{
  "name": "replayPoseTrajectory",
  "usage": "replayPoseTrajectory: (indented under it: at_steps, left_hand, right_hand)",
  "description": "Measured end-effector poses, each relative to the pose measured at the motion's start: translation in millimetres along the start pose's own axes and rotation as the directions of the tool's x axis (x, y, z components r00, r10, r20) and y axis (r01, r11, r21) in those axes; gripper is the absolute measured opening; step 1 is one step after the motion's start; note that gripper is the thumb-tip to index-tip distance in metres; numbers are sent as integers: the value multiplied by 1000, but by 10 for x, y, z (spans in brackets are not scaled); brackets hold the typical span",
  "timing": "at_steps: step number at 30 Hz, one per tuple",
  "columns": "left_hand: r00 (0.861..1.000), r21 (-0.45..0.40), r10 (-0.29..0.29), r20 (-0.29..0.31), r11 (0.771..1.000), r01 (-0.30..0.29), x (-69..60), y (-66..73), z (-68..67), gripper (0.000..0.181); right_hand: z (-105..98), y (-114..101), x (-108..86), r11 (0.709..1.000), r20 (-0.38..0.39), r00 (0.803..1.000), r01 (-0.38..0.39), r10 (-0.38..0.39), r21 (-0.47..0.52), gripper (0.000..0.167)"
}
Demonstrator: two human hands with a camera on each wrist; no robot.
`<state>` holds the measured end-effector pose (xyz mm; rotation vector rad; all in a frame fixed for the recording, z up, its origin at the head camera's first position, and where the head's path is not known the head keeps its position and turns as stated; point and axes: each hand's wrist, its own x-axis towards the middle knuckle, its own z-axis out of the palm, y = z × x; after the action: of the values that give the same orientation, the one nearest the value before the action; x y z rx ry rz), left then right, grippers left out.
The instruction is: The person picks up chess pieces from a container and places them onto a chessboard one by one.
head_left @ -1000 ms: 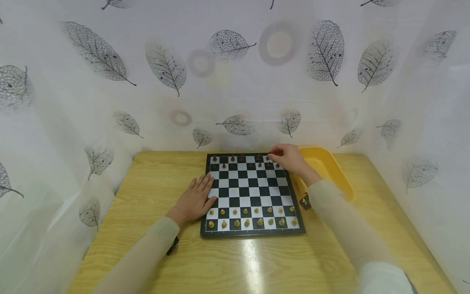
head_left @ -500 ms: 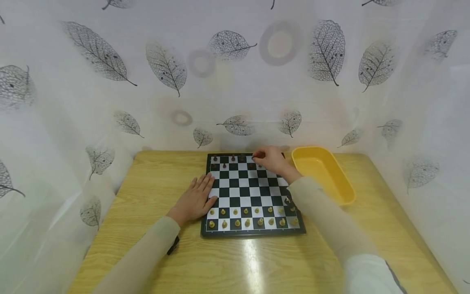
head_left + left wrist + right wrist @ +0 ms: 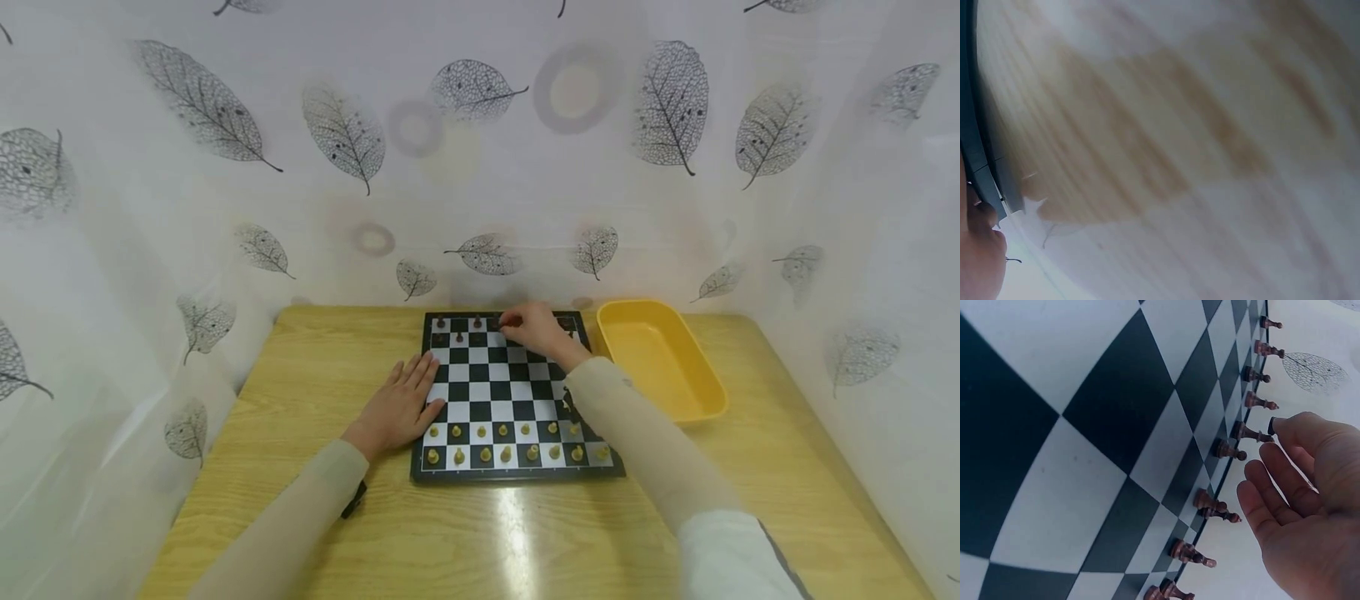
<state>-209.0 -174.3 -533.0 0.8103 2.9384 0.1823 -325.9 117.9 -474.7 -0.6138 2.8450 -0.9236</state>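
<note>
A black-and-white chessboard (image 3: 498,389) lies on the table, with yellowish chess pieces (image 3: 506,454) in two rows along its near edge. Reddish-brown chess pieces (image 3: 1262,402) line its far side, some hidden by my right hand. That right hand (image 3: 534,328) is over the far edge, thumb and forefinger together. In the right wrist view they pinch a small dark part of a chess piece (image 3: 1271,426), mostly hidden, beside a tall brown piece (image 3: 1249,432); the other fingers curve loosely. My left hand (image 3: 397,410) rests flat with spread fingers on the board's left edge.
A yellow plastic tray (image 3: 708,375) stands right of the board, close to my right forearm. The wooden table (image 3: 337,350) backs onto a white leaf-print curtain (image 3: 480,167). Black straps show at both wrists.
My right hand has moved left along the far row, from near the right corner to about the middle. More of the yellow tray is uncovered. The left hand stays put.
</note>
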Motion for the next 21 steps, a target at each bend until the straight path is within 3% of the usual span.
replayPoseTrajectory:
  at_steps: [21]
  left_hand:
    - [1000, 1, -3, 9, 1000, 3, 3, 12, -13, 77]
  right_hand:
    - [119, -63, 61, 995, 87, 996, -19, 28, -96, 25]
